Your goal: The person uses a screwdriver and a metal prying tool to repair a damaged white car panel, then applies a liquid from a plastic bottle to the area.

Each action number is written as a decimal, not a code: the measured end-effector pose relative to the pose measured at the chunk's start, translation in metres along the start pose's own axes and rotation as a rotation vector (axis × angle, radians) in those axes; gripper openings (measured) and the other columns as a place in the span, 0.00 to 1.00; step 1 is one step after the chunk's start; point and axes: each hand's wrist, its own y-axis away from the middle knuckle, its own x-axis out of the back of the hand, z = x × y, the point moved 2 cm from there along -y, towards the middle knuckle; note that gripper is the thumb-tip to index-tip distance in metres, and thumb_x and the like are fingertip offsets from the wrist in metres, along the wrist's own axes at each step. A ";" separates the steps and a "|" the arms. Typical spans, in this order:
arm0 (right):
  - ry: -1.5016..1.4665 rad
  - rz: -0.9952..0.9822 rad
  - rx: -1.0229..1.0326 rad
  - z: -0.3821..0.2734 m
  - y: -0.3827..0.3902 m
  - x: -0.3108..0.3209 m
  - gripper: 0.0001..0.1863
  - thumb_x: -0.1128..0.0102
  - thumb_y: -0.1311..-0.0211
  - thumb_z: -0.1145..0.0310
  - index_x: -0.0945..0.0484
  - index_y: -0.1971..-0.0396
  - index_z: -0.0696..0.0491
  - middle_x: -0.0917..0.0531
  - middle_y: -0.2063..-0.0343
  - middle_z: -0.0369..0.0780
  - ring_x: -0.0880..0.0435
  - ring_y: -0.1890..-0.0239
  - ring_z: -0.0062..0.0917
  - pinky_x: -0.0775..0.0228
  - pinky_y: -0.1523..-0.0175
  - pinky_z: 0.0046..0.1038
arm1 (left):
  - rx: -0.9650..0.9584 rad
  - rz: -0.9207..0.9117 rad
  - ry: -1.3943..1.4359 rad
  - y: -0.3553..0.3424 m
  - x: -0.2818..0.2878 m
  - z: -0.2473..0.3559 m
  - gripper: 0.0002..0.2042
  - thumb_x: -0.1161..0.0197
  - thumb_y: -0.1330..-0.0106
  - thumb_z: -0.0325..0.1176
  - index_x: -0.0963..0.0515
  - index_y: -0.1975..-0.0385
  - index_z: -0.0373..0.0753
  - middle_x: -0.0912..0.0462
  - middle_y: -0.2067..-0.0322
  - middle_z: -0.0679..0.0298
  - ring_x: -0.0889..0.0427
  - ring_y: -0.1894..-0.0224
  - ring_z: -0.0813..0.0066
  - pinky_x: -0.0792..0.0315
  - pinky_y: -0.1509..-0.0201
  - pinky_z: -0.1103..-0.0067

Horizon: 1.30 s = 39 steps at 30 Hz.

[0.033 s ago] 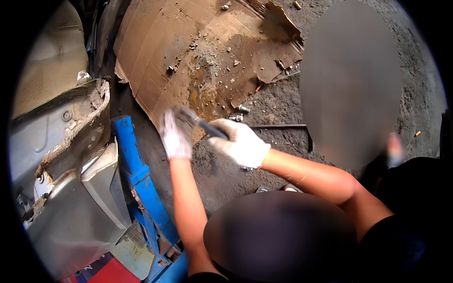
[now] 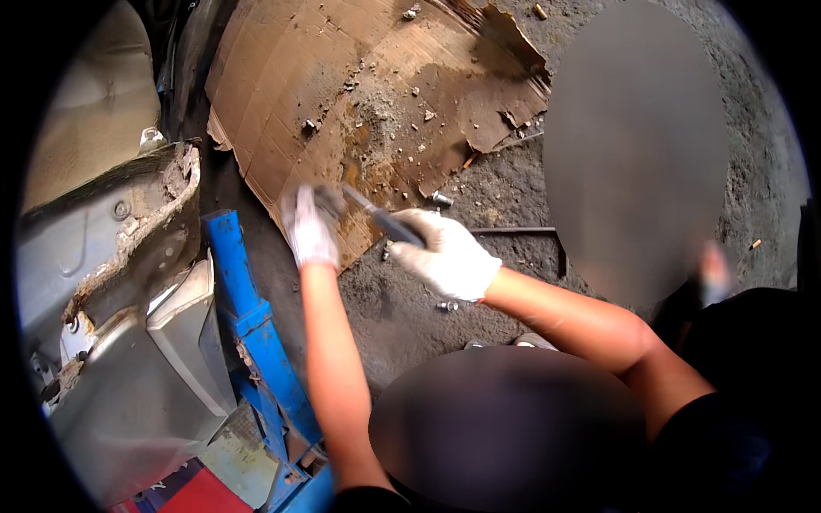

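My left hand, in a white glove, holds a dark grey lump-like part over the cardboard's near edge; blur hides its exact kind. My right hand, gloved too, is closed around the black handle of a slim hand tool. Its narrow grey blade points up and left toward the dark part, with a small gap between them. Below the hands lies a brown cardboard sheet, stained and strewn with grit and crumbs.
A blue metal stand rises at left beside a rusty-edged grey body panel. Metal fittings and a loose bolt lie on the dirt floor, near a thin dark bar. Another person's hand shows at right, blurred.
My right hand has drawn back to the right and slightly down, taking the tool's blade away from the dark part. My left hand has shifted slightly up and left.
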 end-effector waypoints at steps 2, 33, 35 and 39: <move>-0.044 0.006 -0.099 -0.006 0.007 0.020 0.22 0.39 0.35 0.64 0.25 0.44 0.60 0.18 0.67 0.40 0.19 0.67 0.20 0.25 0.59 0.26 | -0.036 0.265 -0.422 -0.082 0.014 -0.012 0.14 0.40 0.29 0.33 0.27 0.48 0.36 0.18 0.69 0.60 0.20 0.75 0.74 0.25 0.72 0.75; -0.051 0.290 -0.219 -0.024 0.035 0.116 0.20 0.44 0.33 0.68 0.26 0.44 0.59 0.30 0.80 0.28 0.36 0.82 0.11 0.44 0.77 0.17 | -0.424 -0.116 -1.267 -0.184 -0.064 -0.055 0.19 0.36 0.40 0.44 0.18 0.51 0.42 0.17 0.52 0.48 0.20 0.46 0.50 0.27 0.40 0.64; -0.070 0.266 -0.249 -0.021 0.039 0.113 0.18 0.44 0.33 0.68 0.26 0.45 0.58 0.31 0.81 0.28 0.37 0.83 0.11 0.45 0.78 0.18 | -0.410 -0.119 -1.261 -0.193 -0.058 -0.055 0.14 0.36 0.38 0.41 0.18 0.56 0.42 0.15 0.61 0.47 0.17 0.53 0.49 0.24 0.47 0.62; -0.112 0.250 -0.245 -0.030 0.043 0.122 0.19 0.41 0.32 0.67 0.25 0.44 0.57 0.27 0.76 0.29 0.33 0.77 0.10 0.40 0.74 0.17 | -0.493 0.052 -1.207 -0.175 -0.066 -0.038 0.11 0.37 0.33 0.38 0.20 0.57 0.39 0.14 0.60 0.51 0.15 0.57 0.52 0.23 0.50 0.62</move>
